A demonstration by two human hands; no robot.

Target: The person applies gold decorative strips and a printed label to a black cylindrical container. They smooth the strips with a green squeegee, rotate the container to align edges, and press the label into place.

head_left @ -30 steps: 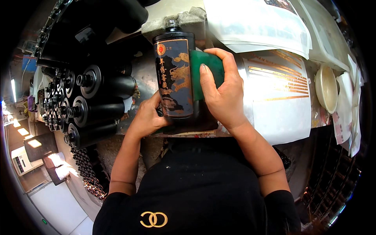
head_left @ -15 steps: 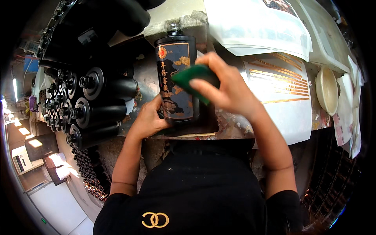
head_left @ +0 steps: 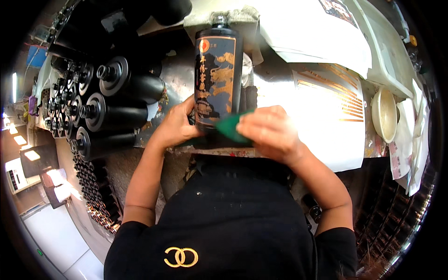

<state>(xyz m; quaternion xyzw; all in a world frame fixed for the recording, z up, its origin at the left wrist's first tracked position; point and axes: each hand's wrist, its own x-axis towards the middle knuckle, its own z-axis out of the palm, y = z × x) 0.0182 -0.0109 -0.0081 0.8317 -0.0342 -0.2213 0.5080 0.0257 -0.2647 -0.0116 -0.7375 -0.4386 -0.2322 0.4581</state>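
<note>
A black bottle [head_left: 217,84] with a clear glass neck and a gold-and-grey decorated front lies in front of me, its neck pointing away. My left hand [head_left: 177,125] grips its lower left edge; part of the fingers is hidden behind it. In my right hand [head_left: 273,133] is a flat green squeegee-like scraper [head_left: 229,129], pinched between thumb and fingers. The scraper's edge lies at the lower right of the decorated face. A greyish cloth [head_left: 249,18] is beneath the bottle's neck.
Several black bottles [head_left: 116,114] lie stacked on the left, necks toward the left. A white sheet with gold strips [head_left: 352,105] lies to the right, beside a cream bowl [head_left: 384,115]. White papers [head_left: 312,28] cover the back right, next to a translucent plastic bin [head_left: 380,51].
My right hand has moved down and toward me with the green scraper, from the middle of the bottle's face to its lower end. The left hand keeps its grip.
</note>
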